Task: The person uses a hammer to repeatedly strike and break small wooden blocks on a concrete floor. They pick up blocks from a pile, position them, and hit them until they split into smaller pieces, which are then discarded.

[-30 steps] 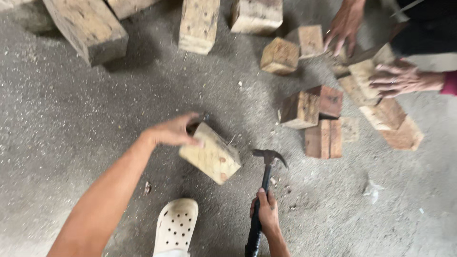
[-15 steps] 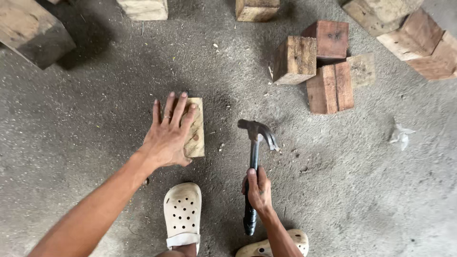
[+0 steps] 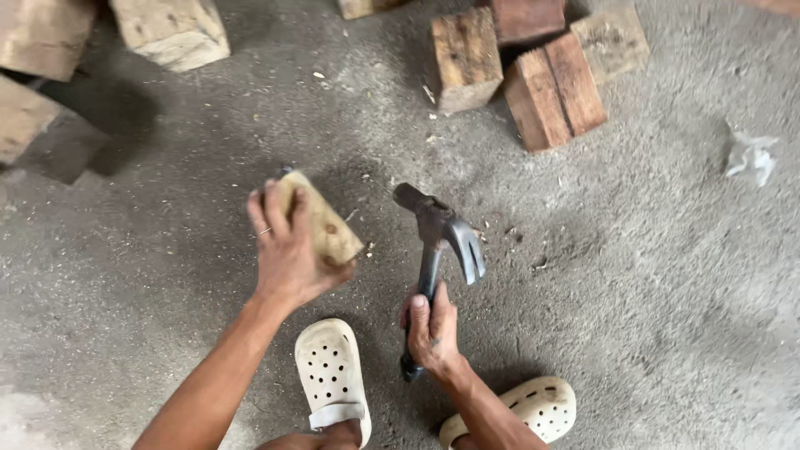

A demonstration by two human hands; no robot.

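Hammer [image 3: 437,250] is the landmark here, so everything's placed off that. It's one dark claw hammer, head up and tilted, with the right hand [image 3: 431,329] wrapped tight around the lower handle. Just left of the hammer head, the left hand [image 3: 287,250] is clamped over one pale wood block [image 3: 321,225], fingers curled across its top; can't tell if the block sits on the concrete floor [image 3: 650,292] or is lifted a bit. Two whitish perforated clogs [image 3: 332,379] sit below the hammer, one on each side of the handle's end. Up beyond the hammer head there's a cluster of four reddish-brown blocks [image 3: 554,87], touching each other. Far up-left, three bigger pale timber chunks [image 3: 171,32] are partly cut off by the edge. One crumpled white scrap [image 3: 750,154] lies well off right.
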